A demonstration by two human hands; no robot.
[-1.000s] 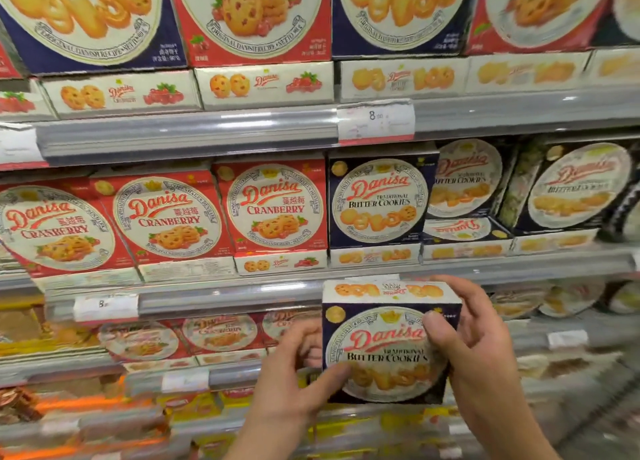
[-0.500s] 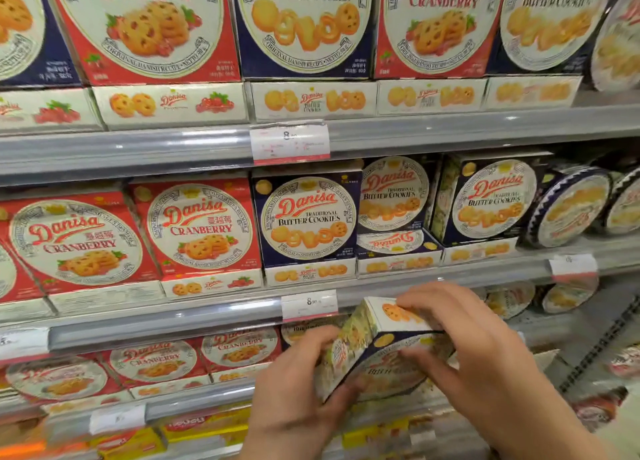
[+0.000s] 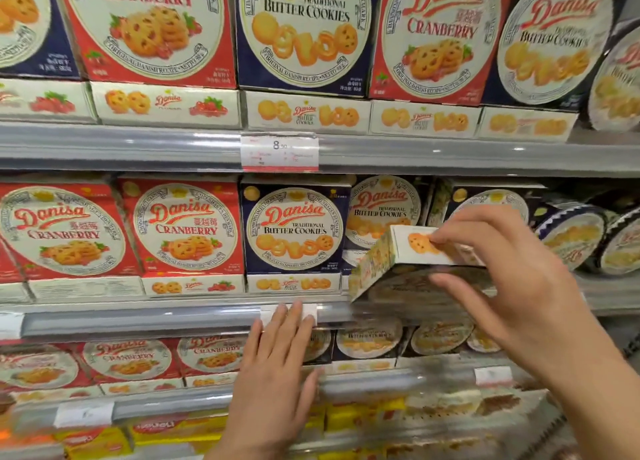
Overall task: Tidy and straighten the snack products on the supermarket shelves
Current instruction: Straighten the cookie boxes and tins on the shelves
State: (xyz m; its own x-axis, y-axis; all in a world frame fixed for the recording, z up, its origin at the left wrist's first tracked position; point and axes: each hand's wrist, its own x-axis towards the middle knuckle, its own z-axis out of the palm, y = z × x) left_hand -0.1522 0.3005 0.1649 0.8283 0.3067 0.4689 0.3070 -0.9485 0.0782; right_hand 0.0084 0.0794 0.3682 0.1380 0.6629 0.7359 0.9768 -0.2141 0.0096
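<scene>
— While the left hand (image 3: 277, 366) hangs nearest us with fingers straight and released, what is it doing?
— Nothing I can see it grasp. Its fingertips reach up to the rail of the middle shelf (image 3: 138, 321), by a small price tag, and it holds no product.
— And the right hand (image 3: 502, 279)?
— It is grasping a butter cookie box (image 3: 391, 269), fingers over the top face and thumb under the front. That box is tilted, front face turned downward, at the front edge of the middle shelf, right of the upright blue box (image 3: 294, 231).
— So it is not placed yet?
— I judge not. It looks headed for the gap in front of a set-back butter cookie box (image 3: 381, 207), but needs to stand upright and face forward.
— What looks done?
— The cranberry boxes (image 3: 183, 231) to the left stand square and faced. The upper shelf (image 3: 485, 155) row behind looks orderly too.
— What is left?
— The round tins (image 3: 571, 234) far right lean at angles, and the lower rows are too blurred to judge.
</scene>
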